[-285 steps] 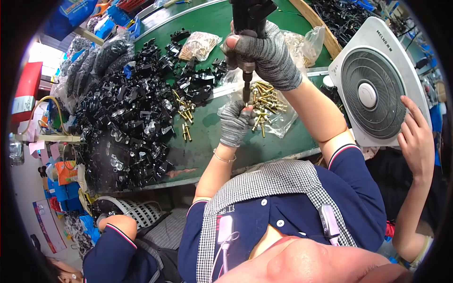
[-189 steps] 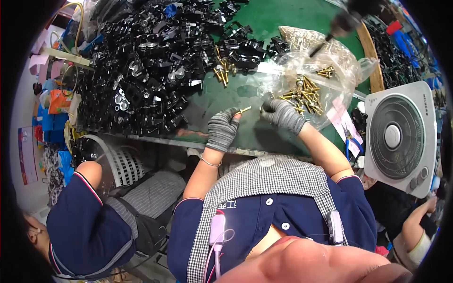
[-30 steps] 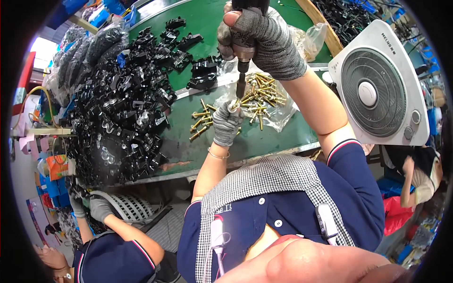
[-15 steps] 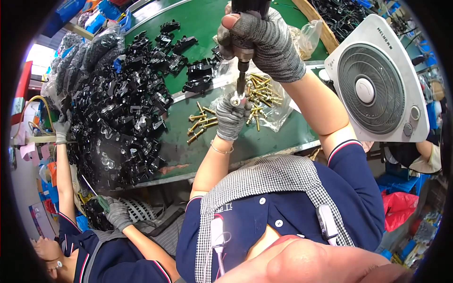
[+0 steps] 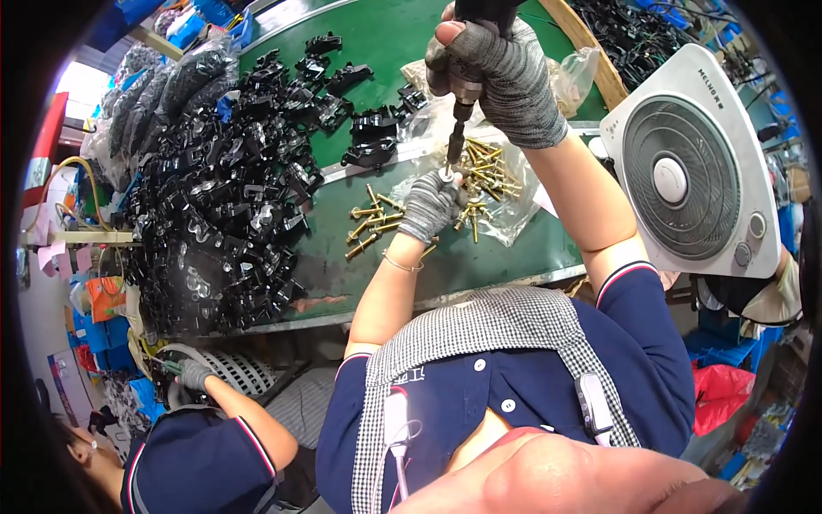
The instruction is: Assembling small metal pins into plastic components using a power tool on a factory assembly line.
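Note:
My right hand [image 5: 514, 81], in a grey fingerless knit glove, is wrapped round a dark power screwdriver [image 5: 465, 91] held upright over the table. Its long black bit [image 5: 455, 141] points down at the fingertips of my left hand [image 5: 430, 206]. That gloved hand is closed on a small silvery metal piece [image 5: 446, 174] at the bit's tip; most of the piece is hidden by the fingers. Beside my left hand lie several loose brass-coloured bolts [image 5: 364, 230], some with nuts or washers. More bolts [image 5: 492, 176] lie on a clear plastic bag [image 5: 511, 224] to the right.
A heap of black plastic parts [image 5: 223, 206] covers the left of the green table [image 5: 342, 265]. A white box fan [image 5: 732, 248] stands on the right. At lower left, a co-worker's gloved hand [image 5: 197, 374] holds a green-handled tool. A wooden strip [image 5: 591, 51] edges the far right.
My hands and the screwdriver have shifted slightly right in view, with the bit still at my left fingertips. The co-worker has moved lower, and one of their hands has left the parts heap.

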A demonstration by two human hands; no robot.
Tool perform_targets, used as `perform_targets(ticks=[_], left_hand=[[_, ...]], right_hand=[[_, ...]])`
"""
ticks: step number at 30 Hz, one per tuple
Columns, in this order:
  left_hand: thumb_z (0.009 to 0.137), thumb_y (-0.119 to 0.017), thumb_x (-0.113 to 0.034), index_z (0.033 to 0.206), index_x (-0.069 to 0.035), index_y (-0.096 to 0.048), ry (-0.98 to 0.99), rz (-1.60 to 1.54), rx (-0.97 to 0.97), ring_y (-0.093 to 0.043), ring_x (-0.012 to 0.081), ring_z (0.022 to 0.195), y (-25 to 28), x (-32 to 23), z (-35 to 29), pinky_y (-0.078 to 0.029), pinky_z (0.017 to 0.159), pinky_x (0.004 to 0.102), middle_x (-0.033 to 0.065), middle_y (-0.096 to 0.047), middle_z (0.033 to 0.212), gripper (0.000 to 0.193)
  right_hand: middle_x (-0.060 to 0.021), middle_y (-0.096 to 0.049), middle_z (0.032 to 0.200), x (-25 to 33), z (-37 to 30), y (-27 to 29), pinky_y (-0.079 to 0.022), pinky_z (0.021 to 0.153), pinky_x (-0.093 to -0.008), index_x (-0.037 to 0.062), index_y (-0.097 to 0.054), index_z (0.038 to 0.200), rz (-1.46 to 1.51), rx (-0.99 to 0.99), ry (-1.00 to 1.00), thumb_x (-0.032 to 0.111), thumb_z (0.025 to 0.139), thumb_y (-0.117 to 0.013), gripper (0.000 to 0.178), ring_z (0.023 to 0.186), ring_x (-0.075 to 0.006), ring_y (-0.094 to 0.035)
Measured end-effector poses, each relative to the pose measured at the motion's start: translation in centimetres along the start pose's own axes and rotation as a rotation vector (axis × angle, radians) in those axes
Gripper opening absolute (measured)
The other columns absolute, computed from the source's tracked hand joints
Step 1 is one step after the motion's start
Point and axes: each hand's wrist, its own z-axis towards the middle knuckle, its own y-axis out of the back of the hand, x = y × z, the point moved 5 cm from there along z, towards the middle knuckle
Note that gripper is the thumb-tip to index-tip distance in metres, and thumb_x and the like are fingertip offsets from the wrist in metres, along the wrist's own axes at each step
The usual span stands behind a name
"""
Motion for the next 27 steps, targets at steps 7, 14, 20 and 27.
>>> perform_targets(ticks=[7,14,20,27], left_hand=[[0.091,-0.052,-0.022,0.070,-0.004,-0.055,-0.286,0.143,-0.033,-0.046,0.0063,0.041,0.0,-0.4,0.4,-0.036,0.039,0.0233,0.0001,-0.055,0.054,0.029],[0.091,-0.052,-0.021,0.073,-0.004,-0.058,-0.266,0.031,0.011,-0.045,0.0053,0.041,-0.2,-1.3,-0.2,-0.036,0.039,0.0228,-0.0003,-0.054,0.054,0.025],[0.090,-0.054,-0.022,0.095,-0.003,-0.064,-0.225,0.011,-0.019,-0.047,0.0042,0.043,-0.8,-2.4,0.0,-0.037,0.041,0.0191,-0.0002,-0.058,0.058,0.021],[0.087,-0.057,-0.018,0.100,0.000,-0.057,-0.116,-0.235,-0.019,-0.053,0.0071,0.046,-1.2,-2.9,0.2,-0.044,0.044,0.0215,0.0028,-0.059,0.065,0.023]], right_hand=[[-0.0029,-0.054,0.065,-2.0,2.4,1.1,-0.040,0.047,-0.0238,0.0063,-0.052,0.084,-0.089,0.172,0.271,0.026,0.074,-0.073,0.031,0.052,-0.0110,-0.050],[-0.0036,-0.054,0.064,-1.7,0.4,0.1,-0.037,0.044,-0.0226,0.0056,-0.052,0.084,0.058,0.046,-0.041,0.024,0.074,-0.073,0.029,0.049,-0.0108,-0.048],[-0.0040,-0.053,0.061,-0.9,0.1,0.4,-0.033,0.039,-0.0216,0.0054,-0.051,0.080,0.039,0.055,0.016,0.025,0.074,-0.074,0.030,0.044,-0.0100,-0.045],[-0.0075,-0.058,0.062,-1.4,0.6,1.3,-0.035,0.037,-0.0213,0.0030,-0.053,0.082,-0.037,-0.023,0.085,0.029,0.071,-0.075,0.035,0.040,-0.0120,-0.048]])
